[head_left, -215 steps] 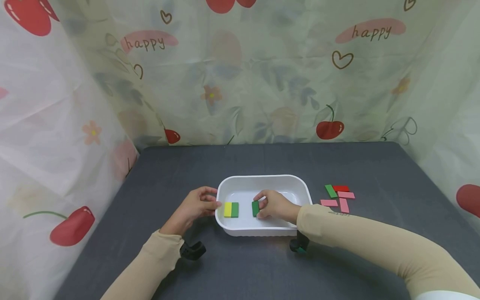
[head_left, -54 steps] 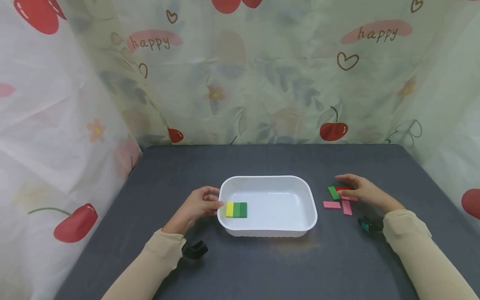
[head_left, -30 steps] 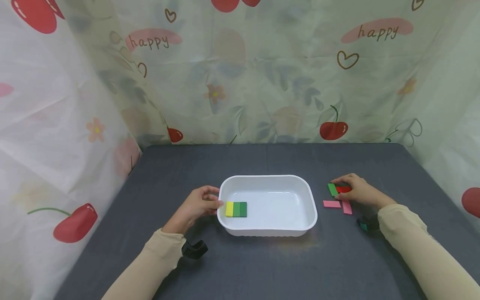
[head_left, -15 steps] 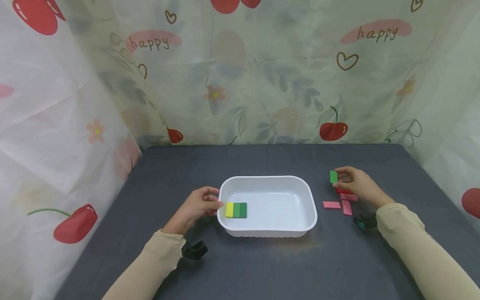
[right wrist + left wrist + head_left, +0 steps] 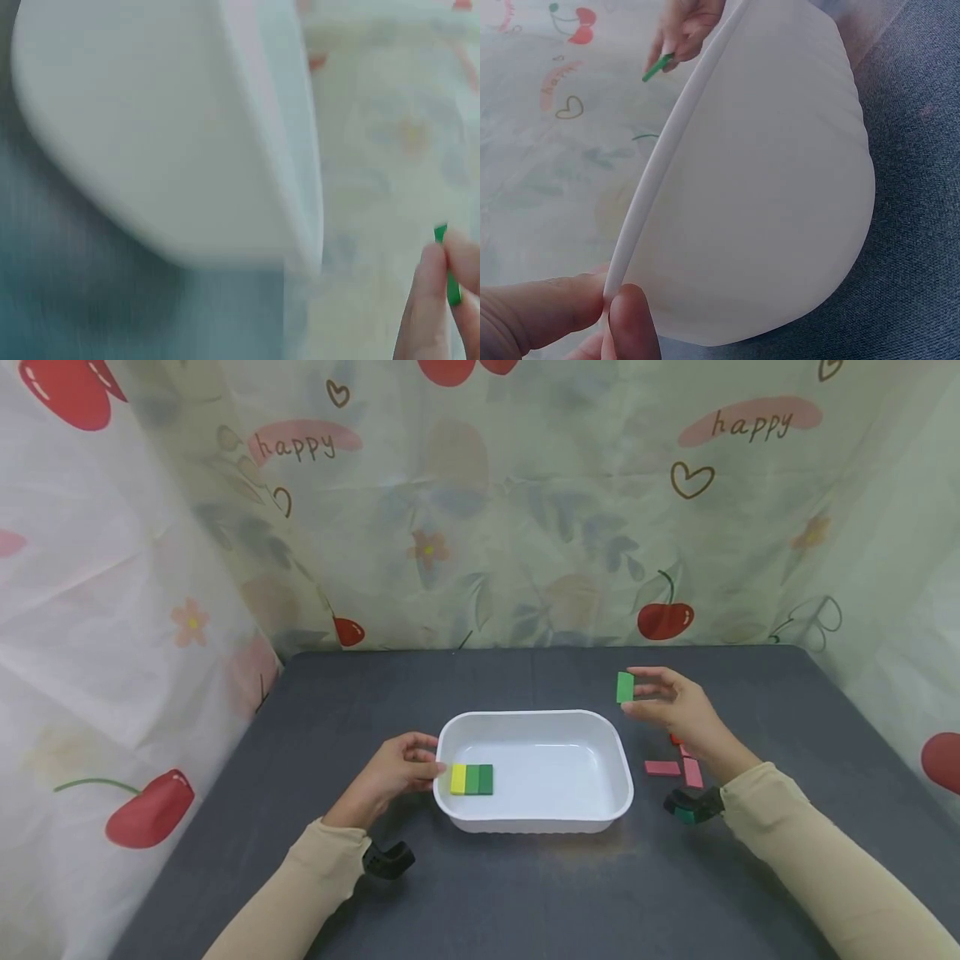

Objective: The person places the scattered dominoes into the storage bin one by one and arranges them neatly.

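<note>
My left hand pinches the left rim of a white plastic tub; in the left wrist view its thumb and finger close on the rim. Inside the tub, at its left end, a yellow block and two green blocks lie side by side in a row. My right hand holds a light green block between thumb and fingertips, raised above the table just beyond the tub's back right corner. The right wrist view also shows that green block in the fingers, edge-on.
Right of the tub, on the dark table, lie pink blocks and a red block, partly hidden by the right hand and wrist. A printed curtain stands behind and at both sides.
The right hand has taken the light green block from the pile, lifted it and carried it left. Earlier, a dark green block was set into the tub's row. The left hand stays on the rim.
</note>
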A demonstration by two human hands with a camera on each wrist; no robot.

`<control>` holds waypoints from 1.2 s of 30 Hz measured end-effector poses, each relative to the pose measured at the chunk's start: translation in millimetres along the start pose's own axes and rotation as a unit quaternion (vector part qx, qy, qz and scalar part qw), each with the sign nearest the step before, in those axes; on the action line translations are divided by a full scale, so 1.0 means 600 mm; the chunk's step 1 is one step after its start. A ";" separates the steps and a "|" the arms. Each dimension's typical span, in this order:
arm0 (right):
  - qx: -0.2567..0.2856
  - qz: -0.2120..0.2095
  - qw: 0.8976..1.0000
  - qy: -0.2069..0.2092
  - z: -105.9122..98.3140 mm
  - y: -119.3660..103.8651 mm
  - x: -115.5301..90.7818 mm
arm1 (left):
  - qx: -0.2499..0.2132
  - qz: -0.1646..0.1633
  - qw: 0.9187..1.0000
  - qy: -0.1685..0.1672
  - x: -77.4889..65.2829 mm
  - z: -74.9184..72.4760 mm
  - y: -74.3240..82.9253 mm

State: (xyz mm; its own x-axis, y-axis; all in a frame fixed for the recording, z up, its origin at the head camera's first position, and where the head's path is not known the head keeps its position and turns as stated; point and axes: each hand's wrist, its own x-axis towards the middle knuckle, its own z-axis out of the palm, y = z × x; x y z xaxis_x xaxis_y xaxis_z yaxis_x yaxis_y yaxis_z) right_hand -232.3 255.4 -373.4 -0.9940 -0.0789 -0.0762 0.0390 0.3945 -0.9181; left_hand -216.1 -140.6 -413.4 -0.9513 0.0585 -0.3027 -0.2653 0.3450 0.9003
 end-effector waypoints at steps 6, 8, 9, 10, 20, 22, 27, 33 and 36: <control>0.137 0.018 0.989 -0.051 0.049 -0.021 -0.017 | -0.001 -0.001 1.000 -0.003 0.000 0.000 0.002; 0.164 0.032 0.983 -0.069 0.066 -0.024 -0.021 | 0.000 0.000 1.000 -0.002 -0.001 0.000 0.002; 0.173 0.040 0.981 -0.078 0.073 -0.025 -0.023 | 0.000 0.000 1.000 -0.001 -0.001 0.000 0.002; 0.179 0.048 0.979 -0.086 0.081 -0.026 -0.024 | 0.001 -0.001 1.000 -0.001 -0.001 0.000 0.002; 0.157 0.081 0.975 -0.138 0.155 -0.019 -0.035 | 0.002 -0.001 1.000 0.001 -0.002 0.000 0.001; 0.137 0.080 0.977 -0.140 0.168 -0.015 -0.033 | 0.001 -0.002 1.000 0.000 -0.003 0.000 0.002; 0.096 0.082 0.981 -0.146 0.196 -0.009 -0.031 | -0.002 -0.003 1.000 -0.006 -0.005 0.000 0.005; 0.027 0.086 0.985 -0.149 0.219 -0.013 -0.029 | -0.004 -0.006 1.000 -0.006 -0.006 -0.001 0.004; -0.002 0.089 0.985 -0.146 0.228 -0.016 -0.026 | -0.005 -0.004 1.000 -0.007 -0.005 -0.001 0.003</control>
State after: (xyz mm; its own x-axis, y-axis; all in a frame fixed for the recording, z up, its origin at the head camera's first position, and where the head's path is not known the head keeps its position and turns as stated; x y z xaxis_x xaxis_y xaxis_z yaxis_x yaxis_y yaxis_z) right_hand -202.9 127.6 -416.6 -0.8996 -0.2684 -0.3446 0.2088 0.4286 -0.8790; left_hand -213.9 -140.9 -410.6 -0.9469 0.0694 -0.3140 -0.2742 0.3362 0.9010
